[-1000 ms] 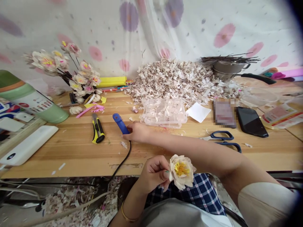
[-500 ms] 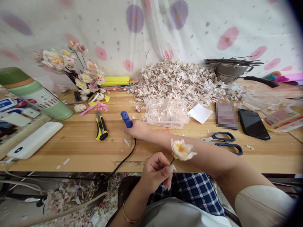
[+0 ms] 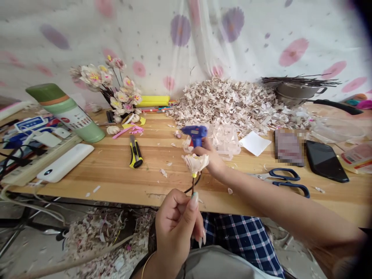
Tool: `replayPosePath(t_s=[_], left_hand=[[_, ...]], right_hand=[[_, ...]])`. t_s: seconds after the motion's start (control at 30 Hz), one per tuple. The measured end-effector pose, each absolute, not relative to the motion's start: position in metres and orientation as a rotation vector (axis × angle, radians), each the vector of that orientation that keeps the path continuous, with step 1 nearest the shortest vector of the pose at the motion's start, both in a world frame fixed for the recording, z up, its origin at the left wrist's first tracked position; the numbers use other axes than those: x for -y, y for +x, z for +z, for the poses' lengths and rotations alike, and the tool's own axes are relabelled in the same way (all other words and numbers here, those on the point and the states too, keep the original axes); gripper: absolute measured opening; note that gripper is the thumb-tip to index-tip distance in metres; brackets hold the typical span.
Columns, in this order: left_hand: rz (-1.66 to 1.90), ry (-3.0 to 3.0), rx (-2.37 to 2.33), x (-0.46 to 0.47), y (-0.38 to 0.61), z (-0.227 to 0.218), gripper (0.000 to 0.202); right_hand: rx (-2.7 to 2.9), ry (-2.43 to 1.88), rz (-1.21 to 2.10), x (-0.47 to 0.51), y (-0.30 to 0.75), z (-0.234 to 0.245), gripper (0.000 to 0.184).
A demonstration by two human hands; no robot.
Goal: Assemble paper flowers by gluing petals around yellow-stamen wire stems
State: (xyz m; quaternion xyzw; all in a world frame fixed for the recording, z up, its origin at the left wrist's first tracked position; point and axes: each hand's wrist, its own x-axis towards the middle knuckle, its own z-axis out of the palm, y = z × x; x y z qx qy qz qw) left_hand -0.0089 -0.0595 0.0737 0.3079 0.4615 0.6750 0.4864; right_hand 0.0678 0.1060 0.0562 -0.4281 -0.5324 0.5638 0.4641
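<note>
My left hand (image 3: 177, 221) pinches the thin stem of a cream paper flower (image 3: 195, 163) and holds it upright over the table's near edge. Just behind the flower, my right hand (image 3: 212, 159) grips a blue glue gun (image 3: 194, 134), lifted off the wooden table (image 3: 116, 170), nozzle pointing left. Its black cord hangs down beside the flower stem. A clear plastic compartment box (image 3: 226, 140) lies right behind the gun.
A yellow-black utility knife (image 3: 135, 152) lies to the left, blue scissors (image 3: 286, 180) and a black phone (image 3: 325, 160) to the right. A heap of pale petals (image 3: 232, 102), a pot of twigs (image 3: 296, 91), finished flowers (image 3: 116, 87), a green bottle (image 3: 66, 112) and a white power bank (image 3: 65, 167) line the table.
My right hand has lifted the glue gun off the table and brought it right, above the flower. My left hand has turned the flower upright and raised it.
</note>
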Motion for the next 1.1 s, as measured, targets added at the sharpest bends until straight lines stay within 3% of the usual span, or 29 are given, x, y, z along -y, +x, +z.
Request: replayPosePath(t_s=[0.1,0.33,0.57,0.87,1.1], left_hand=[[1.681,0.779,-1.208,0.054,-0.012,0.073,0.038],[1.638,0.837,-1.327,0.031,-0.014,0.068,0.039],[1.518,0.811,-1.416,0.011,-0.012,0.064,0.036],[1.469,0.836,-1.505,-0.008,-0.016,0.045,0.036],[1.419,0.889,-1.572,-0.011,-0.012,0.042,0.035]], right_hand=[[1.167,-1.041,1.358,-0.092,0.096,0.065,0.013],[1.064,-0.917,1.504,-0.066,0.135,0.083,0.017],[1.483,-0.876,1.114,-0.068,0.154,0.076,0.013],[1.721,-0.937,1.212,-0.051,0.156,0.064,0.015],[1.968,-1.011,0.902,-0.050,0.154,0.066,0.019]])
